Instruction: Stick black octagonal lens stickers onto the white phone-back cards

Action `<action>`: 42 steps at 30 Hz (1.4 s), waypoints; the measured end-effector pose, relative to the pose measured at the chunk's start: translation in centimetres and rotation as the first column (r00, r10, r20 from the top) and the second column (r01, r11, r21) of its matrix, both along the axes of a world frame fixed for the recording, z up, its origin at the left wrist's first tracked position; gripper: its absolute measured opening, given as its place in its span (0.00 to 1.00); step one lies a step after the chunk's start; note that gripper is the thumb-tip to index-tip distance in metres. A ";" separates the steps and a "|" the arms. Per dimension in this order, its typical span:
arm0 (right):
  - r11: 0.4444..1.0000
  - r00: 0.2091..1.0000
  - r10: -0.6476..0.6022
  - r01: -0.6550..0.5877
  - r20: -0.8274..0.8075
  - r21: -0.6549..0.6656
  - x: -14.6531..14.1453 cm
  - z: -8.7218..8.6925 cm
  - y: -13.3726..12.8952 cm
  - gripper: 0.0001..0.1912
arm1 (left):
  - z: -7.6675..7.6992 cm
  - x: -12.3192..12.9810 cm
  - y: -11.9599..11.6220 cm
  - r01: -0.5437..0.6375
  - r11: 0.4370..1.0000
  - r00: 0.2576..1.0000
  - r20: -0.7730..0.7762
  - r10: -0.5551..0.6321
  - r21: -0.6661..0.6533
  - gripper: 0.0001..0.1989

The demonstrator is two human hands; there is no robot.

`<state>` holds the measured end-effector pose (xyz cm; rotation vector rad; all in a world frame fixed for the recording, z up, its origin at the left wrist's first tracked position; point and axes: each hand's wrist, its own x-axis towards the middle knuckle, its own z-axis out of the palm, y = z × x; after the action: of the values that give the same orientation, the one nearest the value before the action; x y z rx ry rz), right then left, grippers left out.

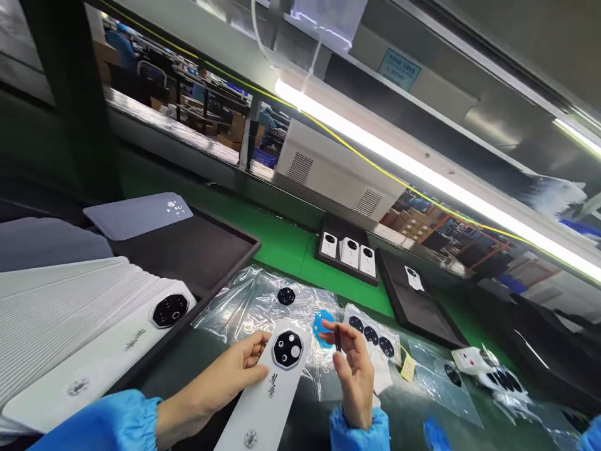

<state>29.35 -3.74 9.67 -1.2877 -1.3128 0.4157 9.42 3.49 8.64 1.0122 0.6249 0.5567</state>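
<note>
A white panel (267, 407) with a black octagonal camera plate near its top and dark characters below is held by my left hand (239, 369), thumb on its face and fingers at its left edge. To the right of the panel, my right hand (352, 363) is raised, pinching a small dark thin piece (337, 337) between thumb and fingers. Behind that hand lies a blue round piece (321, 322) on clear plastic film (248, 313). A black round plate (286, 296) rests on the film too.
Many white panels (79, 338) fan out in a dark tray (235, 257) at left, with grey panels (141, 216) behind. Small trays (350, 267) hold white panels at the back. Bagged black plates (370, 335) lie right. A blue sleeve (592, 435) shows at the right edge.
</note>
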 end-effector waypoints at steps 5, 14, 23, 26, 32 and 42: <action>0.991 0.990 -0.131 0.129 0.048 0.038 2.0 -2.8 2.3 0.16 | -0.2 0.9 0.2 -0.038 0.994 0.999 0.025 0.041 -0.100 0.18; 0.981 0.854 -0.192 0.182 0.483 0.069 1.9 -3.3 2.6 0.20 | -3.1 1.8 0.4 -0.060 0.985 0.995 0.062 0.071 -0.162 0.20; 0.982 0.751 -0.170 0.179 0.638 0.051 2.4 -3.4 2.5 0.18 | -4.1 1.9 0.5 -0.055 0.980 0.997 0.050 0.065 -0.189 0.19; 0.984 0.764 -0.149 0.178 0.628 0.016 2.1 -3.5 2.6 0.20 | -4.0 1.9 0.5 -0.053 0.976 0.998 0.029 0.061 -0.213 0.18; 0.988 0.757 -0.133 0.156 0.640 0.021 2.1 -3.4 2.7 0.20 | -2.6 1.7 0.8 -0.085 0.954 0.996 -0.016 0.083 -0.286 0.16; 0.990 0.729 -0.108 0.143 0.676 0.004 2.3 -3.3 2.7 0.20 | -1.5 1.5 0.7 -0.078 0.943 0.997 -0.001 0.082 -0.325 0.21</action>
<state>31.69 -1.02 6.35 -1.6396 -1.8069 -0.1566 10.89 4.17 7.17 0.6742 0.7226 0.5101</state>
